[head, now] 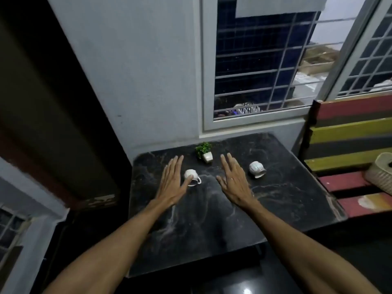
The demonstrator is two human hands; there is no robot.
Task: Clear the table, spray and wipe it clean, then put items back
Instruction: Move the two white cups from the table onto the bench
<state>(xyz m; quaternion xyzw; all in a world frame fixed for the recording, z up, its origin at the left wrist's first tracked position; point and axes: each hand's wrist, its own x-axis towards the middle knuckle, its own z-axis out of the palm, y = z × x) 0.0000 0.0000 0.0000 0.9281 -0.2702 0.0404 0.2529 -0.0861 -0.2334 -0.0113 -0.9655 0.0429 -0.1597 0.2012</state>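
Observation:
A black marble table (pixel 212 219) stands against the wall under a window. On it are a small white cup with a handle (pixel 192 177), a white ribbed cup (pixel 257 169) to the right, and a little green plant in a white pot (pixel 204 152) at the back. My left hand (pixel 172 183) is stretched out flat, fingers apart, with its thumb over the handled cup's near side. Between the two cups my right hand (pixel 232 181) hovers flat and empty, with a ring on one finger.
A striped red, yellow and black bench (pixel 347 149) stands to the right of the table, with a woven basket (pixel 379 175) on it. A barred window (pixel 265 66) is behind the table. A dark door frame (pixel 63 124) runs along the left.

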